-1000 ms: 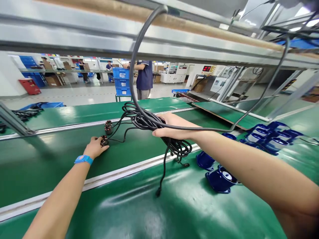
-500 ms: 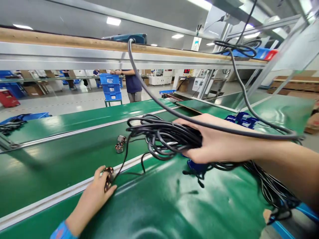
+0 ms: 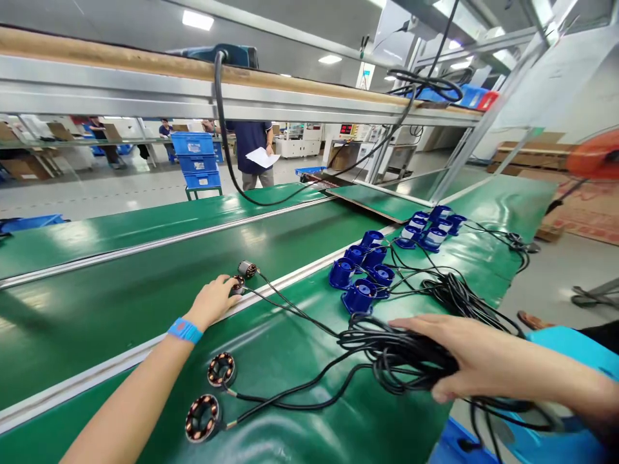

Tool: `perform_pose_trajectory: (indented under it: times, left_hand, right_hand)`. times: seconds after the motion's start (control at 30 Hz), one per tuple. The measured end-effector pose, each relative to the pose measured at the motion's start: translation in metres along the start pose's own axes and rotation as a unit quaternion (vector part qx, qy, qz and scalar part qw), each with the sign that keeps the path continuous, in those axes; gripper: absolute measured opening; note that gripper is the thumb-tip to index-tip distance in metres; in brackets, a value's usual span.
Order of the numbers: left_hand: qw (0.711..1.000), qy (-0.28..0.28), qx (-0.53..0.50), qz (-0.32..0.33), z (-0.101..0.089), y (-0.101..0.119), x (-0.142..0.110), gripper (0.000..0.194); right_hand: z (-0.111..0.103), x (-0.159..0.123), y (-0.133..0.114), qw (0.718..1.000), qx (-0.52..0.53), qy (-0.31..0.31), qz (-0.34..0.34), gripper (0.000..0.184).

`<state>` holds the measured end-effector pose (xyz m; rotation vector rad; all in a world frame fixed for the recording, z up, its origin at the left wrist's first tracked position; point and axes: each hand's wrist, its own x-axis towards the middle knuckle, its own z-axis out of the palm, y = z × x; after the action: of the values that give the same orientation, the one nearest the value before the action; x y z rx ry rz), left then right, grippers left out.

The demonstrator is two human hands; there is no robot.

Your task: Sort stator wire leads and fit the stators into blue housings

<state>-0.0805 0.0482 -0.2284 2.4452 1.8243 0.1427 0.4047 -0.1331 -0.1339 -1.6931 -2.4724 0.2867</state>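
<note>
My right hand [image 3: 454, 359] is closed round a thick bundle of black cables [image 3: 401, 357] lying at the near right edge of the green bench [image 3: 314, 438]. My left hand [image 3: 213, 300], with a blue wristband, rests its fingers on a small round coil part [image 3: 237, 283] at the metal rail; a second one [image 3: 247, 269] lies just beyond it. Two ring-shaped copper coils [image 3: 221, 370] [image 3: 202, 417] lie on the bench near me, each joined by a black lead to the bundle.
Several blue plastic housings [image 3: 360, 270] stand in a group on the bench, with more [image 3: 432, 229] farther back. A green conveyor belt [image 3: 120, 290] runs past on the left. A black cable [image 3: 227, 148] hangs from the overhead shelf. A person with a paper [image 3: 254, 151] stands beyond by stacked blue crates [image 3: 196, 161].
My right hand has lowered the cable bundle from the air onto the bench's near right edge. My left hand let go of one ring coil and reached out to the parts by the rail.
</note>
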Motion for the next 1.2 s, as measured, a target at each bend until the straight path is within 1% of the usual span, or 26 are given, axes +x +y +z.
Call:
perform_pose_trajectory:
  times: [0.03, 0.07, 0.1, 0.13, 0.17, 0.23, 0.27, 0.33, 0.37, 0.43, 0.47, 0.53, 0.6, 0.7, 0.8, 0.87, 0.9, 0.93, 1.03, 1.1, 1.17, 1.2]
  left_hand:
    - [1.0, -0.012, -0.003, -0.004, 0.005, 0.002, 0.009, 0.035]
    - [1.0, -0.019, -0.007, -0.01, 0.01, 0.005, 0.015, 0.032]
    - [1.0, -0.02, -0.009, -0.018, 0.013, 0.007, 0.016, 0.03]
    - [1.0, -0.015, -0.011, -0.025, 0.015, 0.008, 0.013, 0.029]
    - [0.999, -0.007, -0.013, -0.029, 0.016, 0.01, 0.007, 0.029]
    - [0.999, 0.012, -0.018, -0.036, 0.017, 0.012, -0.012, 0.03]
    - [0.999, 0.019, -0.023, -0.037, 0.017, 0.013, -0.025, 0.031]
    - [0.998, 0.022, -0.043, -0.032, 0.018, 0.015, -0.052, 0.031]
    - [0.998, 0.017, -0.058, -0.026, 0.019, 0.016, -0.065, 0.031]
    - [0.996, 0.0, -0.093, -0.008, 0.022, 0.018, -0.09, 0.033]
    - [0.994, -0.008, -0.109, -0.001, 0.023, 0.019, -0.1, 0.036]
    - [0.991, -0.018, -0.135, 0.005, 0.026, 0.021, -0.119, 0.04]
    - [0.989, -0.02, -0.149, -0.001, 0.027, 0.024, -0.134, 0.04]
    - [0.987, -0.026, -0.16, -0.012, 0.029, 0.029, -0.154, 0.038]
    - [0.984, -0.051, -0.168, -0.03, 0.028, 0.031, -0.173, 0.037]
    - [0.979, -0.064, -0.189, -0.034, 0.026, 0.028, -0.184, 0.038]
    - [0.976, -0.057, -0.206, -0.034, 0.025, 0.024, -0.19, 0.038]
    - [0.973, -0.038, -0.224, -0.037, 0.025, 0.019, -0.194, 0.038]
    - [0.959, 0.057, -0.269, -0.072, 0.029, 0.001, -0.204, 0.041]
    - [0.946, 0.095, -0.295, -0.097, 0.035, -0.009, -0.209, 0.042]
    - [0.933, 0.106, -0.324, -0.114, 0.04, -0.014, -0.213, 0.043]
    - [0.927, 0.113, -0.336, -0.122, 0.041, -0.015, -0.214, 0.043]
  right_hand:
    - [0.008, 0.013, -0.002, 0.998, 0.03, -0.047, -0.005, 0.077]
    - [0.016, 0.031, -0.006, 0.995, 0.064, -0.078, -0.013, 0.072]
    - [0.025, 0.052, -0.013, 0.992, 0.092, -0.08, -0.017, 0.065]
    - [0.034, 0.078, -0.022, 0.992, 0.11, -0.062, -0.027, 0.056]
    - [0.044, 0.106, -0.032, 0.992, 0.113, -0.03, -0.035, 0.049]
    - [0.065, 0.17, -0.056, 0.995, 0.102, 0.013, 0.004, 0.042]
    - [0.075, 0.203, -0.068, 0.994, 0.101, 0.02, 0.021, 0.043]
    - [0.093, 0.264, -0.09, 0.993, 0.101, 0.006, 0.064, 0.049]
    - [0.101, 0.29, -0.098, 0.991, 0.103, -0.01, 0.086, 0.056]
    - [0.115, 0.33, -0.111, 0.985, 0.106, -0.039, 0.129, 0.067]
    - [0.122, 0.344, -0.116, 0.982, 0.107, -0.049, 0.146, 0.068]
    - [0.133, 0.361, -0.121, 0.98, 0.105, -0.057, 0.162, 0.061]
    - [0.142, 0.367, -0.126, 0.982, 0.097, -0.055, 0.153, 0.051]
    - [0.149, 0.364, -0.136, 0.991, 0.068, -0.037, 0.105, 0.04]
    - [0.147, 0.348, -0.151, 1.0, 0.017, -0.014, 0.014, 0.032]
    - [0.143, 0.328, -0.164, 0.997, -0.018, -0.012, -0.074, 0.03]
    - [0.142, 0.315, -0.171, 0.992, -0.034, -0.017, -0.123, 0.03]
    - [0.141, 0.302, -0.178, 0.983, -0.049, -0.025, -0.173, 0.031]
    - [0.141, 0.26, -0.199, 0.947, -0.081, -0.06, -0.306, 0.029]
    - [0.143, 0.237, -0.21, 0.923, -0.095, -0.083, -0.363, 0.025]
    - [0.14, 0.22, -0.215, 0.908, -0.103, -0.094, -0.396, 0.021]
    - [0.134, 0.215, -0.214, 0.904, -0.096, -0.089, -0.408, 0.03]
